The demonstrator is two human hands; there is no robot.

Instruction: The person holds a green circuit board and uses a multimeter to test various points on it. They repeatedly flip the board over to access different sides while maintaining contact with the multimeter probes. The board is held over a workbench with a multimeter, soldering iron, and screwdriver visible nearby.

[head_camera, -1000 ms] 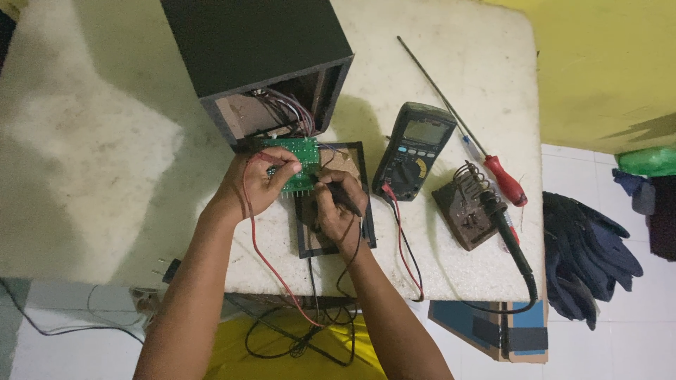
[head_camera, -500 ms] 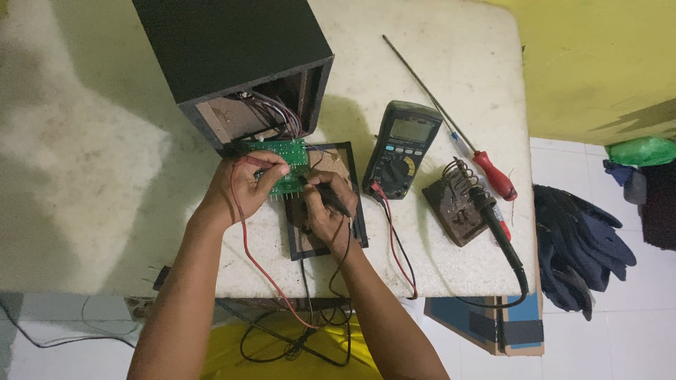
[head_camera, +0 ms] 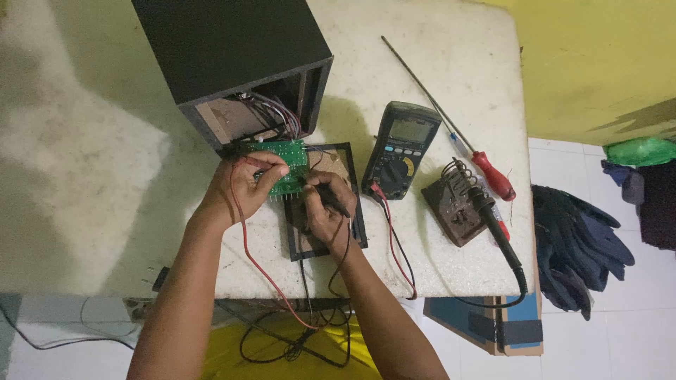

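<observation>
Probes are pressing onto a green circuit board point(head_camera: 283, 163), which is lying at the table's point(head_camera: 105, 176) centre, at six o'clock from the open black speaker box point(head_camera: 232, 49). The left hand point(head_camera: 243, 184) is pinching the red probe; the right hand point(head_camera: 325, 207) is gripping the black one. Thin, stiff and light, the board looks fragile, best taken by its edges. At three o'clock, a multimeter point(head_camera: 400, 148) is sitting.

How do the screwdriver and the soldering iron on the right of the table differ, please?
The screwdriver has a red handle and a long thin bare shaft; the soldering iron is dark and trails a cord off the table edge. The screwdriver lies flat on the table; the soldering iron rests in the coil of its stand. Both slant the same way, untouched by either hand.
</observation>
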